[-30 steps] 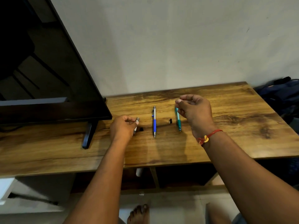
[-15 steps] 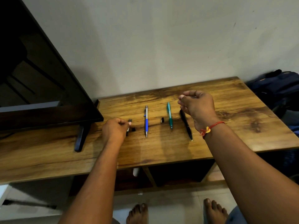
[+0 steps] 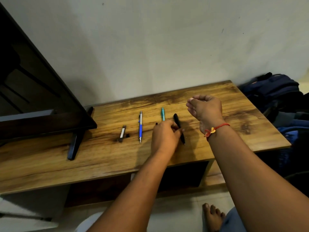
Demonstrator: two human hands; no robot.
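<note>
The right hand point(image 3: 206, 111) pinches a thin pencil lead point(image 3: 182, 102) between thumb and forefinger, raised over the table point(image 3: 242, 114). The left hand point(image 3: 164, 136), fingers curled, covers the lower half of the teal pencil point(image 3: 162, 113) and touches the black pen point(image 3: 177, 120) beside it. Which one it grasps is unclear. Any print on the blue pencil point(image 3: 140, 129) to its left is too small to read.

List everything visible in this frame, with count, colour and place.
table: one, brown wood, against wall
television: one, black, table's left end
small case: one, grey, left of pencils
blue pencil: one, blue-silver, table middle
teal pencil: one, teal, partly under left grip
black pencil: one, black, right of teal pencil
thin lead: one, dark, pinched in right grip
backpack: one, dark blue, right of table
bracelet: one, red, right wrist
left grip: one, over the pencils, blurred
right grip: one, raised above table
foot: one, bare, on floor
</note>
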